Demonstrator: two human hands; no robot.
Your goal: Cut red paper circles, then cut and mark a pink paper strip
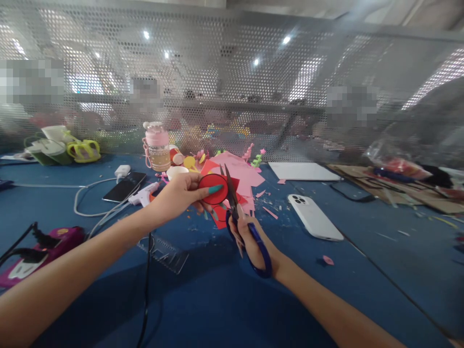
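My left hand (pixel 184 192) pinches a piece of red paper (pixel 207 182) with a circle drawn on it in dark line; the thumb lies flat over the circle. In my right hand (pixel 255 241) is a pair of scissors (pixel 232 193) with dark blue handles, fingers through the loops. Its blades point up and away, a little apart, at the right edge of the red paper. Beneath and behind lie more red pieces (pixel 219 217) and pink paper (pixel 242 171). Whether the blades touch the paper's edge is hard to make out.
Left of my hands are a glue gun (pixel 143 195), a dark phone (pixel 125 187), a purple power strip (pixel 54 246) and a pink bottle (pixel 157 150). A clear stencil ruler (pixel 166 253) lies in front. To the right are a white phone (pixel 314 217) and a white sheet (pixel 302 171). A perforated metal panel (pixel 203 72) stands behind.
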